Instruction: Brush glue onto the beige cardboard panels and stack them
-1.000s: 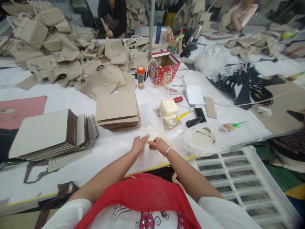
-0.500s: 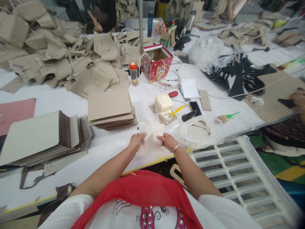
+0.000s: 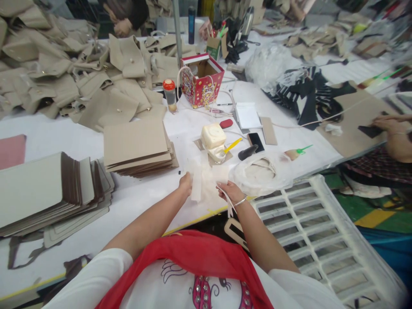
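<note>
At the near table edge, my left hand is closed on the side of a pale, whitish strip. My right hand, with a bracelet at its wrist, pinches a thin pale strap that hangs below the fingers. Another pale flat piece lies close to the right fingertips; whether they touch it, I cannot tell. Beyond the hands stand a cream-coloured container and a small pot with a yellow-handled brush in it. A beige loop-shaped piece shows below the right hand.
Stacked beige panels and grey panels lie to the left. Beige bag parts are heaped behind. To the right are a plastic bag, a phone and a white slatted rack. A co-worker's hand works at far right.
My hands have moved slightly apart and the pale strip now hangs at the left hand. A thin strap now shows in the right hand. The whole view has shifted a little.
</note>
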The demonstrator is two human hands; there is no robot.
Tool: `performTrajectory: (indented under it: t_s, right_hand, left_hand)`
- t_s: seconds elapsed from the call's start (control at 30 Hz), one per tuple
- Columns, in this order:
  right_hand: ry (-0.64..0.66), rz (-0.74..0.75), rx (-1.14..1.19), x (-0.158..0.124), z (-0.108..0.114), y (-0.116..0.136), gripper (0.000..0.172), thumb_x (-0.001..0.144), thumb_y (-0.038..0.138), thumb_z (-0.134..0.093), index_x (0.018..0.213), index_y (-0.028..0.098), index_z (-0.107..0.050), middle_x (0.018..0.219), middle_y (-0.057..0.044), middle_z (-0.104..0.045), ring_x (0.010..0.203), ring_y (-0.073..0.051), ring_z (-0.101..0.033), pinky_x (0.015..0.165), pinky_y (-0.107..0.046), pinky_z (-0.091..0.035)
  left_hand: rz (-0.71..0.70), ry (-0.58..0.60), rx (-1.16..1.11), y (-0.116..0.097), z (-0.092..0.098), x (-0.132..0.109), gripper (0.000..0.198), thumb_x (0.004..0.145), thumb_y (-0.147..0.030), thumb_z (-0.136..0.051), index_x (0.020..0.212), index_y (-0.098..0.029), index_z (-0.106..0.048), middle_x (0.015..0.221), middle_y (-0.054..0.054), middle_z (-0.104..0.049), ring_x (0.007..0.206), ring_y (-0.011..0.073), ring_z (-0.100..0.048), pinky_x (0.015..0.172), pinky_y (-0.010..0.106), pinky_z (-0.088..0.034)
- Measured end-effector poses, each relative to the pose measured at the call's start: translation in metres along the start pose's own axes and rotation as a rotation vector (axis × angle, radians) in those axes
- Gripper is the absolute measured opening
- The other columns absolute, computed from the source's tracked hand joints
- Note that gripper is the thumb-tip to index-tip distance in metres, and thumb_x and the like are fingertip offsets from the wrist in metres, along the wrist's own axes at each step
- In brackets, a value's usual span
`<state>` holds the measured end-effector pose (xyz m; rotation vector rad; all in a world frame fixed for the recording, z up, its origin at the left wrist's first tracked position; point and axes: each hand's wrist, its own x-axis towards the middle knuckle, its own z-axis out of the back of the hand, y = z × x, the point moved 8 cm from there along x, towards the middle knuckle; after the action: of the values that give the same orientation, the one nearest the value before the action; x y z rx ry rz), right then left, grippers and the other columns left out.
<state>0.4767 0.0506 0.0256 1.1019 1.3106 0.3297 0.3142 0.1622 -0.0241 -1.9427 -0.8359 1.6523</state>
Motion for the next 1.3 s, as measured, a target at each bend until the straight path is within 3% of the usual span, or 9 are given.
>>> performTrajectory:
  t_s: [0.13, 0.27, 0.4, 0.47, 0.6, 0.7, 0.9, 1.17, 1.3]
  right_hand:
    - [-0.048, 0.017, -0.054, 0.005, 0.003, -0.004, 0.031, 0.059, 0.043, -0.069, 0.069, 0.018, -0.055, 0.058, 0.000, -0.059, 0.043, -0.008, -0.046, 0.042, -0.022, -0.039]
    - [-0.125, 0.074, -0.274, 0.011, 0.002, 0.005, 0.036, 0.063, 0.051, -0.064, 0.070, 0.017, -0.058, 0.060, -0.002, -0.061, 0.052, -0.013, -0.053, 0.046, -0.023, -0.041]
    - [-0.192, 0.131, -0.486, 0.016, -0.008, 0.015, 0.042, 0.066, 0.059, -0.057, 0.060, 0.017, -0.057, 0.058, -0.002, -0.059, 0.057, -0.014, -0.055, 0.048, -0.023, -0.040]
    - [-0.177, 0.173, -0.525, 0.017, -0.020, 0.019, 0.043, 0.066, 0.059, -0.057, 0.059, 0.017, -0.058, 0.057, -0.002, -0.059, 0.058, -0.014, -0.054, 0.049, -0.023, -0.039]
    - [-0.027, 0.346, -0.656, 0.013, -0.051, 0.029, 0.041, 0.067, 0.056, -0.057, 0.069, 0.016, -0.064, 0.065, -0.001, -0.062, 0.064, -0.014, -0.055, 0.054, -0.022, -0.039]
    - [0.057, 0.394, -0.698, 0.011, -0.062, 0.033, 0.040, 0.068, 0.054, -0.058, 0.080, 0.016, -0.065, 0.072, -0.001, -0.064, 0.066, -0.013, -0.055, 0.056, -0.021, -0.039]
    - [-0.073, 0.470, -0.989, 0.033, -0.056, 0.047, 0.034, 0.082, 0.044, -0.045, 0.076, 0.015, -0.060, 0.071, -0.003, -0.061, 0.067, -0.013, -0.052, 0.062, -0.023, -0.039]
    - [-0.136, 0.565, -1.009, 0.045, -0.056, 0.056, 0.040, 0.076, 0.034, -0.059, 0.110, 0.014, -0.053, 0.113, -0.013, -0.054, 0.096, -0.018, -0.054, 0.089, -0.032, -0.040]
    - [0.206, 0.381, -0.661, 0.034, -0.095, 0.024, 0.037, 0.077, 0.038, -0.056, 0.105, 0.014, -0.055, 0.094, -0.007, -0.062, 0.080, -0.012, -0.057, 0.075, -0.026, -0.045]
  left_hand:
    - [0.053, 0.022, 0.013, -0.002, -0.004, -0.007, 0.014, 0.076, -0.026, -0.058, 0.083, -0.014, -0.058, 0.061, 0.001, -0.057, 0.055, 0.0131, -0.057, 0.060, 0.028, -0.047]
    - [0.015, -0.002, 0.052, -0.014, 0.002, -0.012, 0.027, 0.068, -0.024, -0.068, 0.092, -0.014, -0.057, 0.083, 0.008, -0.062, 0.077, 0.0167, -0.061, 0.071, 0.029, -0.046]
    - [-0.223, -0.114, 0.147, -0.038, 0.017, -0.025, 0.050, 0.055, -0.033, -0.078, 0.098, -0.019, -0.057, 0.111, 0.010, -0.057, 0.106, 0.0211, -0.051, 0.080, 0.025, -0.041]
    - [-0.277, -0.021, 0.210, -0.040, 0.009, -0.034, 0.043, 0.056, -0.042, -0.075, 0.088, -0.017, -0.060, 0.101, 0.010, -0.060, 0.098, 0.0209, -0.054, 0.075, 0.025, -0.042]
    - [-0.051, 0.238, 0.180, -0.016, -0.014, -0.043, 0.034, 0.057, -0.045, -0.073, 0.063, -0.015, -0.057, 0.063, 0.003, -0.058, 0.056, 0.0113, -0.051, 0.054, 0.023, -0.042]
    - [-0.049, 0.150, 0.134, -0.019, -0.002, -0.039, 0.030, 0.060, -0.040, -0.072, 0.062, -0.016, -0.055, 0.052, -0.001, -0.053, 0.047, 0.0075, -0.045, 0.047, 0.020, -0.038]
    - [-0.020, 0.112, 0.080, -0.028, 0.025, -0.033, 0.020, 0.064, -0.030, -0.068, 0.067, -0.014, -0.055, 0.062, 0.001, -0.060, 0.054, 0.0092, -0.053, 0.051, 0.020, -0.042]
    - [-0.087, 0.049, 0.087, -0.031, 0.042, -0.027, 0.030, 0.050, -0.030, -0.076, 0.065, -0.012, -0.057, 0.057, -0.001, -0.058, 0.045, 0.0060, -0.047, 0.046, 0.019, -0.038]
    - [-0.134, 0.015, 0.105, -0.036, 0.043, -0.029, 0.036, 0.047, -0.037, -0.076, 0.064, -0.012, -0.058, 0.052, -0.002, -0.055, 0.043, 0.0070, -0.046, 0.043, 0.020, -0.035]
